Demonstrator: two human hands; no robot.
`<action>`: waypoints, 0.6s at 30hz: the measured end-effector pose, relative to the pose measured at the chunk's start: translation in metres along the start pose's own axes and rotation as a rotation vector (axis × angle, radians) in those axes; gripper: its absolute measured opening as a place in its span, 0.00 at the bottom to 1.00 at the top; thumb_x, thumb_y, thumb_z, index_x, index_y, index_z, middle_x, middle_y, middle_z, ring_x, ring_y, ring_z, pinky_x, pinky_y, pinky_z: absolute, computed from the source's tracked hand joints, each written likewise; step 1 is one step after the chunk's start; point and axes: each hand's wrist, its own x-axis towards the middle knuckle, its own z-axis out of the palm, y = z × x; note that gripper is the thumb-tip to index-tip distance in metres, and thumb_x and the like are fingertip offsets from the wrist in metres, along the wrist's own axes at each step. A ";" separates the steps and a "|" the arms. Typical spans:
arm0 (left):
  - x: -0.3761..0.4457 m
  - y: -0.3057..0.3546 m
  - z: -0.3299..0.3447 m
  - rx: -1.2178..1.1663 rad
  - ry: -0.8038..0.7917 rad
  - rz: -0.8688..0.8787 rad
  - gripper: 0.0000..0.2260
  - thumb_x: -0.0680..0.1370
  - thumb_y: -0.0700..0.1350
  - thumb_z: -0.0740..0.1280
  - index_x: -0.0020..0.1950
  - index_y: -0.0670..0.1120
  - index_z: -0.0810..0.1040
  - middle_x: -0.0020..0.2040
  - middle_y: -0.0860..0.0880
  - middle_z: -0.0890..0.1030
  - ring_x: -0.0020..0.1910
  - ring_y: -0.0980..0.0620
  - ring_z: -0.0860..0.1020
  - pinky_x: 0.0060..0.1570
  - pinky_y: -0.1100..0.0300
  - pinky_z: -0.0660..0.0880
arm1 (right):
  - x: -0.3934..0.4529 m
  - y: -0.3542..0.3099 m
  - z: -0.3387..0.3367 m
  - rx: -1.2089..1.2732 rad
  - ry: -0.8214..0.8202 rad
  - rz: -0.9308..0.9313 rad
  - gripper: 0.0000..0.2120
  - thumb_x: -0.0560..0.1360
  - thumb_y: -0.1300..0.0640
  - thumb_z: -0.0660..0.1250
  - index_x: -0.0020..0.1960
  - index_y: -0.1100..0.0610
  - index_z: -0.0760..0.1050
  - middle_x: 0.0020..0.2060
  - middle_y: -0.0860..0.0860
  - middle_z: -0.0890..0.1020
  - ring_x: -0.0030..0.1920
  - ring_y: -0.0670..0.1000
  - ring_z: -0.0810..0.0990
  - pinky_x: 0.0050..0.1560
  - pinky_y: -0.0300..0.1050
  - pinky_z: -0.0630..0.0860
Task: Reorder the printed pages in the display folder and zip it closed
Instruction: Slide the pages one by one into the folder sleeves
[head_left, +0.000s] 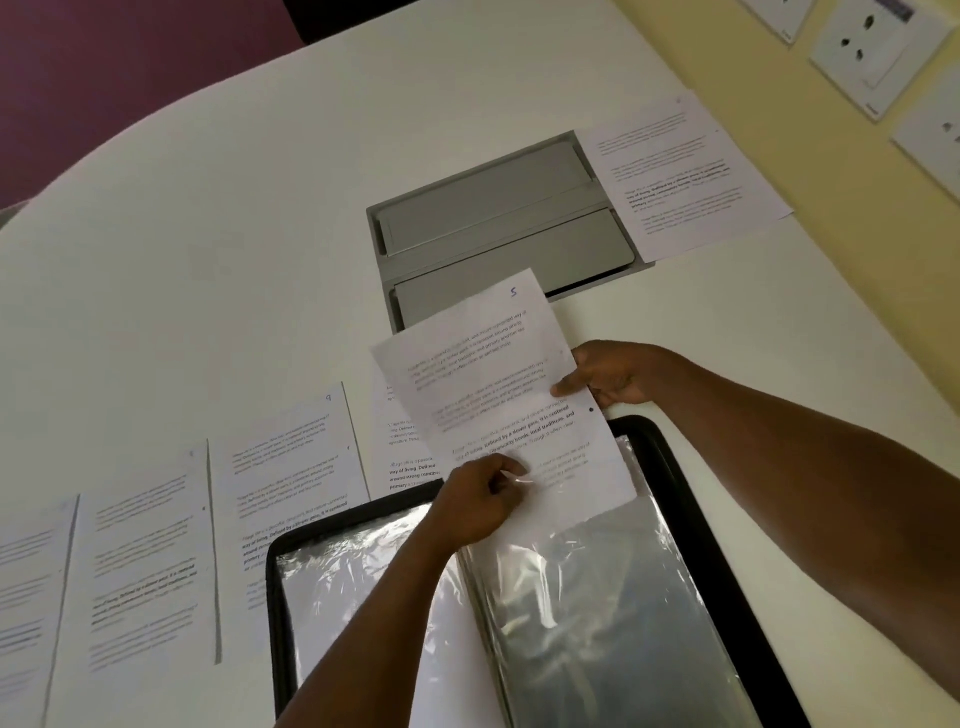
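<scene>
A black display folder (691, 499) lies open at the table's near edge, its clear plastic sleeves (582, 597) shining. A printed page marked 5 (483, 364) stands partly inside the top of the right-hand sleeve, tilted left. My right hand (615, 374) pinches the page's right edge. My left hand (480, 499) pinches the sleeve's opening together with the page's lower part. Several other printed pages (291, 467) lie in a row on the table left of the folder, and one more page (685, 176) lies at the far right.
A grey metal cable hatch (498, 228) is set into the white table (208, 234) just beyond the held page. A yellow wall with white sockets (872, 52) runs along the right. The table's curved far edge meets a purple wall.
</scene>
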 end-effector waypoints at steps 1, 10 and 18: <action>0.002 0.004 0.004 0.003 -0.021 0.014 0.08 0.76 0.49 0.69 0.54 0.52 0.81 0.50 0.57 0.82 0.48 0.60 0.79 0.48 0.67 0.74 | 0.002 0.002 0.000 0.089 0.030 -0.021 0.18 0.74 0.64 0.71 0.63 0.60 0.75 0.56 0.57 0.83 0.55 0.56 0.82 0.55 0.54 0.80; 0.028 0.053 0.032 -0.103 -0.095 0.035 0.06 0.78 0.47 0.68 0.45 0.46 0.81 0.40 0.54 0.81 0.41 0.57 0.78 0.47 0.62 0.75 | 0.006 0.008 0.005 0.137 0.171 -0.072 0.17 0.76 0.60 0.70 0.63 0.62 0.75 0.57 0.57 0.82 0.55 0.55 0.82 0.59 0.55 0.78; 0.028 0.056 0.028 -0.118 -0.038 0.002 0.07 0.79 0.46 0.66 0.41 0.50 0.79 0.40 0.53 0.82 0.40 0.55 0.80 0.43 0.64 0.73 | -0.019 0.006 -0.009 -0.295 -0.048 0.090 0.20 0.73 0.61 0.74 0.63 0.59 0.76 0.54 0.54 0.84 0.53 0.53 0.83 0.55 0.50 0.80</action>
